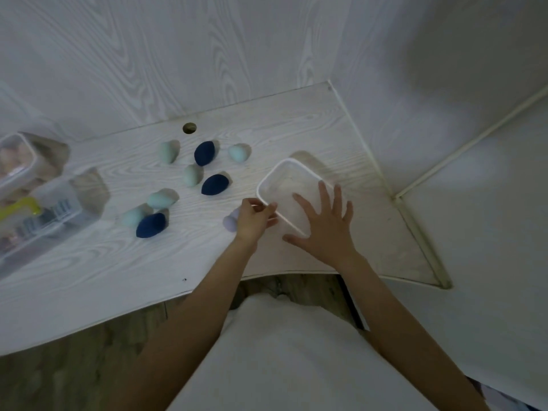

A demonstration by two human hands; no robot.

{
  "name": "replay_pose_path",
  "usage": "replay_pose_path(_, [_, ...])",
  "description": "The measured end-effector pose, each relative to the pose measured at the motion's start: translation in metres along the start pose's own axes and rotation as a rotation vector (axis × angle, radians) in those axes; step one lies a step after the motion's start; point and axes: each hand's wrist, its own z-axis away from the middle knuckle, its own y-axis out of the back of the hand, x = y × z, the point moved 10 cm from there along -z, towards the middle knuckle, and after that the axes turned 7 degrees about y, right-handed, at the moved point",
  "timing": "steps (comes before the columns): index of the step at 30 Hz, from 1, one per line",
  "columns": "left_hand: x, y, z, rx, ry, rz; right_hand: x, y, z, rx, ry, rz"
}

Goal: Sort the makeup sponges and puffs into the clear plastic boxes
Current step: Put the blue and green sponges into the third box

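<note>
An empty clear plastic box point(289, 169) with a white rim stands on the white desk point(118, 262). My left hand point(255, 219) pinches the box's near left rim, and a lilac sponge point(229, 223) lies partly hidden just left of that hand. My right hand point(324, 225) is spread with straight fingers over the box's near end. Loose egg-shaped sponges lie left of the box: three dark blue ones point(204, 153) point(215, 184) point(150, 225) and several pale green or mint ones point(167, 152) point(237, 152) point(191, 175) point(157, 200) point(132, 217).
Two clear boxes stand at the desk's left edge: one point(17, 161) holding pinkish puffs, and a larger one point(56, 209) with a yellow-green latch. A round cable hole point(189, 128) is near the back panel. The desk's right end runs diagonally beside a wall.
</note>
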Motion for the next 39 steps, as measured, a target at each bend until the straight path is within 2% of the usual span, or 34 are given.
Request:
replay_pose_path(3, [0.021,0.001,-0.008,0.038,-0.135,-0.197,0.023,0.031,0.001,0.149,-0.118,-0.207])
replay_pose_path(5, [0.046,-0.003,-0.012,0.076,-0.303,-0.456,0.034,0.035,-0.002,0.153,-0.124,-0.44])
replay_pose_path(6, [0.059,-0.01,-0.014,0.084,-0.388,-0.594,0.034,0.035,-0.003,0.131,-0.095,-0.482])
replay_pose_path(7, [0.07,-0.016,-0.015,0.083,-0.461,-0.708,0.031,0.035,-0.002,0.107,-0.048,-0.459])
replay_pose_path(9, [0.084,-0.034,-0.022,0.023,-0.556,-0.858,0.023,0.04,0.002,0.152,0.104,-0.233])
replay_pose_path(11, [0.088,-0.061,-0.027,-0.128,-0.608,-0.988,0.017,0.043,0.005,0.219,0.216,-0.006])
replay_pose_path(13, [0.085,-0.093,-0.021,-0.283,-0.691,-1.119,0.014,0.038,0.001,0.174,0.299,0.061])
replay_pose_path(16, [0.094,-0.113,-0.006,-0.298,-0.833,-1.071,0.019,0.023,-0.005,0.027,0.343,0.067])
replay_pose_path(19, [0.106,-0.089,0.012,-0.128,-0.923,-0.925,0.029,0.021,-0.009,0.042,0.213,0.057])
replay_pose_path(21, [0.107,-0.051,0.025,0.014,-0.857,-0.714,0.029,0.027,-0.014,0.112,0.096,0.074])
replay_pose_path(24, [0.075,0.003,0.023,0.147,-0.542,-0.519,0.02,0.032,-0.02,0.178,0.046,0.05])
replay_pose_path(27, [0.026,0.021,0.007,0.126,-0.196,-0.494,0.01,0.025,-0.022,0.176,0.086,0.01])
replay_pose_path(30, [-0.004,0.017,-0.003,0.048,0.022,-0.207,0.001,0.01,-0.021,0.114,0.107,-0.031])
replay_pose_path(33, [-0.01,0.018,-0.009,0.077,0.069,-0.058,0.001,0.011,-0.022,0.106,0.123,0.008])
replay_pose_path(39, [0.001,0.019,-0.009,0.11,-0.052,-0.198,-0.005,0.013,-0.023,0.024,0.175,0.023])
